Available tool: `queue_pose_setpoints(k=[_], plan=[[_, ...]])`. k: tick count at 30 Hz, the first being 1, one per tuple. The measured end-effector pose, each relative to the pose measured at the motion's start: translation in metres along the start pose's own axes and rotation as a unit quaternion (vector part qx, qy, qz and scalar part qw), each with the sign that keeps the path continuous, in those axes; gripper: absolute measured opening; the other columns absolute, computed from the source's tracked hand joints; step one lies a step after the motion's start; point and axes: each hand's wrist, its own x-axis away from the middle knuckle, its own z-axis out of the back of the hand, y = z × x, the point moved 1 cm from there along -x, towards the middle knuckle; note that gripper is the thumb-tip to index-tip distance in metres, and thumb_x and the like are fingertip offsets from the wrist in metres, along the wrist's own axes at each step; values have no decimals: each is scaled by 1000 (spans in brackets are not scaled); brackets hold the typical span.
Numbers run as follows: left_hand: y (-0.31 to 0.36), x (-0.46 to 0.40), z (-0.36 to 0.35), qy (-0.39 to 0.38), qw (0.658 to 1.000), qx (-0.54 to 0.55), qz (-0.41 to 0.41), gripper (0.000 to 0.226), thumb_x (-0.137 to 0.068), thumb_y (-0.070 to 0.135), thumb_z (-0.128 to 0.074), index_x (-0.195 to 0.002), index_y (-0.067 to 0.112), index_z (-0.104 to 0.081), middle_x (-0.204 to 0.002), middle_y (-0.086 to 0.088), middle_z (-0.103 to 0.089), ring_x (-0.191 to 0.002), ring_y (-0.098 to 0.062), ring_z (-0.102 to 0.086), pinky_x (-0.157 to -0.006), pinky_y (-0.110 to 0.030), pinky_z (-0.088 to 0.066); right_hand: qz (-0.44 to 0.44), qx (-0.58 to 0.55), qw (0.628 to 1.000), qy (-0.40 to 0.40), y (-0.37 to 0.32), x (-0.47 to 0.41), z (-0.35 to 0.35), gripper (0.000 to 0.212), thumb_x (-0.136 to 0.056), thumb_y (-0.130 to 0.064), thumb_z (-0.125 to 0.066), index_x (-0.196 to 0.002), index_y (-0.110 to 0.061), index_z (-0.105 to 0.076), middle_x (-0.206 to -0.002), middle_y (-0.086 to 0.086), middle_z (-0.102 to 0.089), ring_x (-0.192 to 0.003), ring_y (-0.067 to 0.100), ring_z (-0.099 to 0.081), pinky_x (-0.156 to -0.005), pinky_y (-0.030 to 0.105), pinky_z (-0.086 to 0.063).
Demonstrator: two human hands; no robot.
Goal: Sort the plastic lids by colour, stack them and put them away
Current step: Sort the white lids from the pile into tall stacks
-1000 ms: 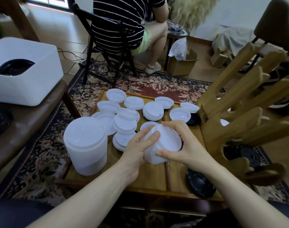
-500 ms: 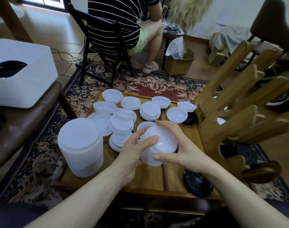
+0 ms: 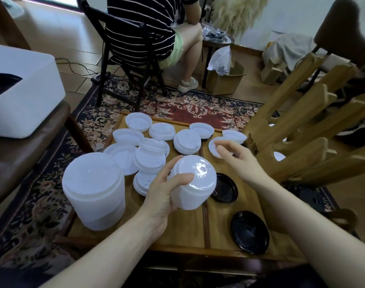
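Note:
My left hand grips a short stack of white lids, held tilted above the low wooden table. My right hand hovers apart from it with loosely bent fingers, holding nothing, over a single white lid. A taller stack of white lids stands at the table's left front. Several loose white lids lie spread across the far half. Two black lids lie on the table, one beside the held stack and one near the front edge.
A white bin with a black lid inside sits on a brown bench at left. A slanted wooden rack stands at the table's right side. A person sits on a black chair beyond the table. A patterned rug covers the floor.
My right hand has let go of the white stack and moved up and right over the loose lids. My left hand alone holds the stack now.

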Motion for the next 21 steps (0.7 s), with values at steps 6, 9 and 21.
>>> queue_pose_setpoints(k=[6, 9, 21], plan=[[0, 0, 4, 6, 999, 31, 27, 57, -45, 33, -79, -101, 42, -76, -106, 9, -76, -98, -16, -71, -66, -31, -60, -9, 452, 892, -14, 76, -57, 5, 40, -93, -28, -59, -132, -18, -54, -132, 6, -51, -133, 26, -33, -100, 38, -37], [4, 1, 4, -18, 998, 40, 36, 53, -59, 31, -76, -111, 36, -72, -109, 7, -76, -92, -11, -74, -68, -30, -60, 16, 546, 837, -14, 88, -61, 2, 32, -94, -21, -55, -125, -18, -60, -129, 4, -52, -134, 27, -32, -97, 35, -36], [10, 5, -2, -4, 999, 32, 14, 49, -68, 39, -78, -116, 39, -69, -111, 11, -74, -98, -9, -72, -74, -32, -59, -153, -215, 954, 141, 10, -9, 23, 15, -98, -12, -55, -84, -14, -55, -82, 3, -62, -77, 18, -62, -72, 29, -50]])
